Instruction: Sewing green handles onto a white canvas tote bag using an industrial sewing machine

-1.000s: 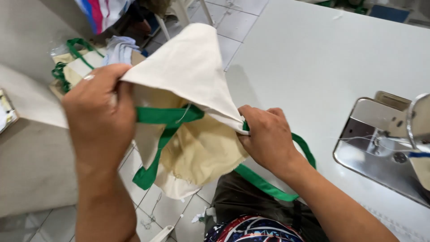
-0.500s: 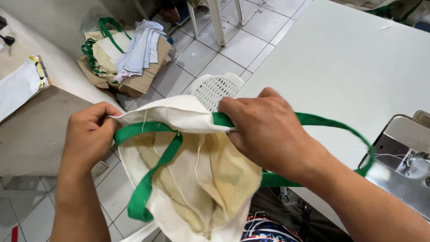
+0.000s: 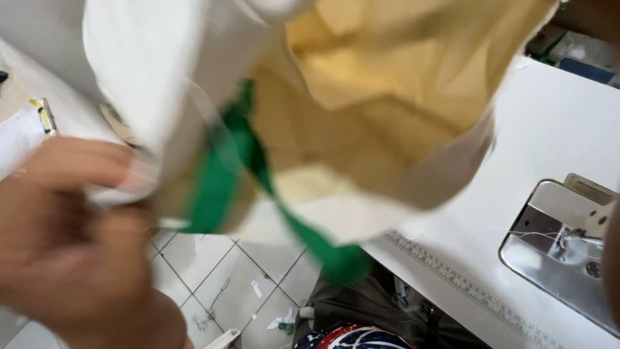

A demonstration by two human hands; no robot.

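A cream cloth bag (image 3: 387, 97) with green straps (image 3: 226, 168) is lifted close to the camera and fills the upper half of the view, its mouth open toward me. My left hand (image 3: 77, 245), blurred at the lower left, grips the bag's white edge near one strap. Only a sliver of my right hand (image 3: 591, 16) shows at the top right corner, at the bag's raised edge. One green strap hangs down below the bag.
A white sewing table (image 3: 555, 129) lies to the right, with a measuring scale (image 3: 465, 284) along its front edge and a metal sewing-machine plate (image 3: 549, 258) set in it. Tiled floor (image 3: 245, 284) with thread scraps shows below. A white paper pad (image 3: 22, 136) lies at far left.
The bag has been swung up from lap height toward the camera, and both hands rose with it. The right hand has moved almost out of view at the top.
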